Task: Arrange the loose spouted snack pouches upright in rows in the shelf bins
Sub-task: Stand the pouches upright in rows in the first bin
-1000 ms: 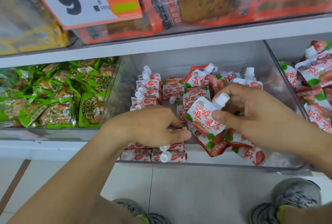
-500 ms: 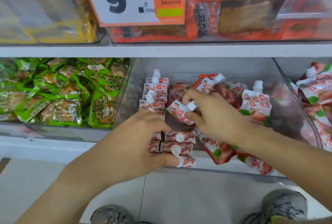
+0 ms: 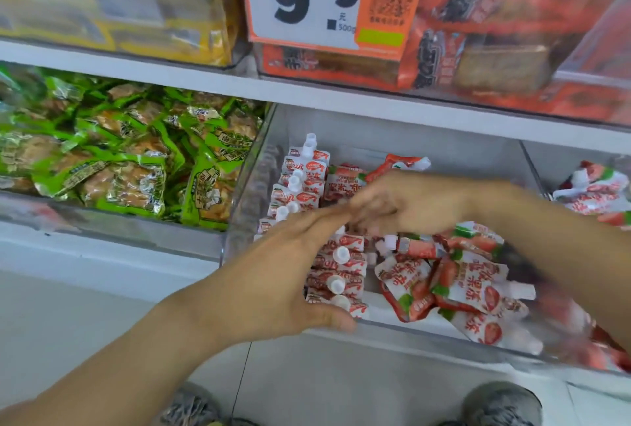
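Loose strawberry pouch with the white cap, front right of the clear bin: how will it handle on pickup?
The loose pouch looks soft and creased, so it likely flops. The glossy film may be slippery. Its white cap looks rigid, probably the surest grip. Lying flat in the clear bin, it seems unlikely to roll.

I see red-and-white spouted pouches with white caps standing upright in a row along the left wall of the clear bin. A second upright row stands just beside it, nearer the front edge. To the right, loose pouches lie flat and overlapping in a heap, spouts pointing different ways.
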The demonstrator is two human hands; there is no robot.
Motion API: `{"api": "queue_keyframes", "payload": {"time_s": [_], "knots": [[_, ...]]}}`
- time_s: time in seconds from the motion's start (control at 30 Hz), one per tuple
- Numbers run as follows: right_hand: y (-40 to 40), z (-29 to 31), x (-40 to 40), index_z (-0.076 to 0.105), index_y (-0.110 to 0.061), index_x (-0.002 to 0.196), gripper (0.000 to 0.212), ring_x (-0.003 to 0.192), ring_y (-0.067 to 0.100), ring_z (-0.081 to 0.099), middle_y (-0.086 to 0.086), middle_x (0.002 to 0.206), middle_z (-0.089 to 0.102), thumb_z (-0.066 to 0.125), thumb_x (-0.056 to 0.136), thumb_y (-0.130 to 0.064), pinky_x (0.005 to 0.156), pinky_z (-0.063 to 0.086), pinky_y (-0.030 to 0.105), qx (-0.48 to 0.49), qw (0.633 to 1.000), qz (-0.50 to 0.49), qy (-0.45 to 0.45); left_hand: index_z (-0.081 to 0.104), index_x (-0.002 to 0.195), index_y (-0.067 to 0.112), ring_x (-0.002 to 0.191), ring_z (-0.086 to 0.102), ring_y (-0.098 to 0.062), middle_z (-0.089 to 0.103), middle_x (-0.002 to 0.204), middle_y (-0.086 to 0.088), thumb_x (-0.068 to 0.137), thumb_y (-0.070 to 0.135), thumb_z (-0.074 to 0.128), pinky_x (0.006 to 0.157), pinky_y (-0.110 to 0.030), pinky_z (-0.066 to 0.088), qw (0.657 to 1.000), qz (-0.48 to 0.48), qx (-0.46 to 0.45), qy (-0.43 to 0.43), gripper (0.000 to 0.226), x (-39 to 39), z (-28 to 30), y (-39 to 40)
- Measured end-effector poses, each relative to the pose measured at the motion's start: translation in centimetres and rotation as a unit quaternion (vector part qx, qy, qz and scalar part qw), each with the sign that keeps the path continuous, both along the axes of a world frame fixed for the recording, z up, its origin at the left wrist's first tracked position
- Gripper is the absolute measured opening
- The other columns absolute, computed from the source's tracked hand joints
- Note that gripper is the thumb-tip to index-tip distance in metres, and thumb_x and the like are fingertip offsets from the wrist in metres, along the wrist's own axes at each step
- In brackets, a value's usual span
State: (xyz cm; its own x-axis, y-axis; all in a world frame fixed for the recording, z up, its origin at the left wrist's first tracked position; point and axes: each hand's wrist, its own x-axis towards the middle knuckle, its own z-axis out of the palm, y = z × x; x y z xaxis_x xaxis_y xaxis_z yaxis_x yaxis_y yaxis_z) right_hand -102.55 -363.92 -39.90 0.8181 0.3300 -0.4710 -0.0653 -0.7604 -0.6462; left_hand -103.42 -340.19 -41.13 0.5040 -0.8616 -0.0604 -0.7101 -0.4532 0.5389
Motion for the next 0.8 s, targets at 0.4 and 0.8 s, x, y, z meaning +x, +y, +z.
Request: {"api": "queue_keyframes", "payload": {"time_s": [0.4, 0.8], "knots": [[-1.5, -3.2, 2.5, 0.042, -0.028, 0.145, 0.093, 0.127, 0.015, 0.042, -0.007, 0.143, 0.048, 0.079, 0.066, -0.060, 0.106, 0.039, 0.036, -0.287, 0.929, 0.188, -0.139, 0.053, 0.126, 0.041, 0.106, 0.046, 0.007, 0.037, 0.112, 0.031, 0.051, 0.081, 0.072, 0.091, -0.025, 0.047, 1.000, 0.000, -0.021, -0.016, 0.087, 2.0, -1.8, -0.8], [-0.7, -0.7, 2.2, 0.063, -0.022, 0.110, 0.055, 0.103, 0.018, 0.036, -0.005, 0.102, 0.051, 0.067, 0.075, -0.064, 0.083, 0.036, 0.035, -0.395, 0.869, 0.218, -0.202, 0.066, 0.111, 0.032, 0.095, 0.053, 0.004, 0.045, 0.104, 0.028, 0.053, 0.087, 0.062, 0.083, -0.036, 0.052, 0.998, 0.013, -0.055, 0.001, 0.080, 2.6, -2.4, -0.6]]}}
